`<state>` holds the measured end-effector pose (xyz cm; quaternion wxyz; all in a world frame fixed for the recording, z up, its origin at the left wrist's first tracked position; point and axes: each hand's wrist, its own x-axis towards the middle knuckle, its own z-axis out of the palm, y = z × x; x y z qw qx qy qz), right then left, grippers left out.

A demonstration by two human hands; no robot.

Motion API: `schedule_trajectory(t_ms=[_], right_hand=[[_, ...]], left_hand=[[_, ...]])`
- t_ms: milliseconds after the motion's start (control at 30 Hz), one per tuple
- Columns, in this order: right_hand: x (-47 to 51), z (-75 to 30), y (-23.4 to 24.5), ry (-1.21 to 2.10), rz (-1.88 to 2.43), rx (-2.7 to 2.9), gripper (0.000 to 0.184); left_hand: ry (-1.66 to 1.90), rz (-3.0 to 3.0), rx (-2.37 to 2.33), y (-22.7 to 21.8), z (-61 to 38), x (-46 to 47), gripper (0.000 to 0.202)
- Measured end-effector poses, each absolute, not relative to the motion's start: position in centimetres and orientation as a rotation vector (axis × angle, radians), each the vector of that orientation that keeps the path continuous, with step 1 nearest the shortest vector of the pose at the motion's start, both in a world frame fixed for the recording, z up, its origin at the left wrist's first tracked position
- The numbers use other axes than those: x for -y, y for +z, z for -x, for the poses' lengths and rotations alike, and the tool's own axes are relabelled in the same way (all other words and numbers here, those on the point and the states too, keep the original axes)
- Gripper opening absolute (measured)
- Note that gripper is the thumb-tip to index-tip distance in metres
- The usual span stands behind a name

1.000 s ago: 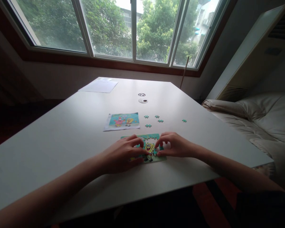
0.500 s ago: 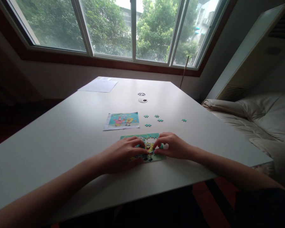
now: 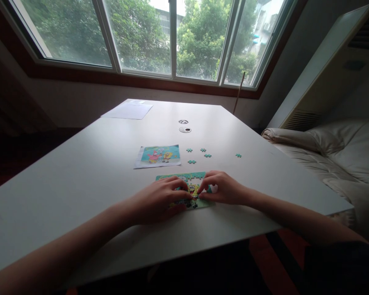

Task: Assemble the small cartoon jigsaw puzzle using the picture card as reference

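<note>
A partly assembled cartoon jigsaw puzzle (image 3: 192, 190) lies near the front edge of the white table (image 3: 95, 172). My left hand (image 3: 160, 199) rests flat on its left half, fingers stretched toward the middle. My right hand (image 3: 223, 187) lies on the right half, fingers curled and pressing down on the pieces beside the yellow figure. The fingertips of both hands nearly meet. Whether the right fingers pinch a piece is hidden. Several loose teal pieces (image 3: 207, 155) lie just beyond the puzzle.
A printed reference picture (image 3: 158, 155) lies behind the puzzle. One stray piece (image 3: 238, 155) sits to the right. A paper sheet (image 3: 128, 110) is at the far left, a round cable hole (image 3: 185, 129) mid-table. A cushioned sofa (image 3: 332, 151) stands at the right.
My right hand has slid slightly left and down onto the puzzle, closing the gap to the left fingertips. The left hand has barely shifted.
</note>
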<state>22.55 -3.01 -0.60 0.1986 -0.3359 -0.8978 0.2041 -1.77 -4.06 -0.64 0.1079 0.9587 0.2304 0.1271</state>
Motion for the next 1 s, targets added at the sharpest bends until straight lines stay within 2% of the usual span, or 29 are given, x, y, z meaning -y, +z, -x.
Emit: schedule_trajectory(t_ms=[133, 300, 367, 533, 1000], right_hand=[[2.1, -24.0, 0.0, 0.625, 0.898, 2.542, 0.023], [1.4, -25.7, 1.2, 0.614, 1.095, 2.715, 0.067], [1.5, -25.8, 1.4, 0.613, 1.171, 2.752, 0.074], [1.8, -25.5, 1.3, 0.571, 1.222, 2.781, 0.072], [2.1, -25.0, 1.2, 0.477, 1.238, 2.763, 0.069]], left_hand=[[0.341, -2.866, -0.689, -0.7, 1.7, 4.0, 0.028], [0.269, -2.922, -0.734, -0.7, 1.4, 4.2, 0.027], [0.234, -2.947, -0.758, -0.7, 1.3, 4.4, 0.030], [0.212, -2.989, -0.792, -0.9, 1.1, 4.7, 0.039], [0.235, -2.976, -0.822, -0.8, 1.1, 4.8, 0.035]])
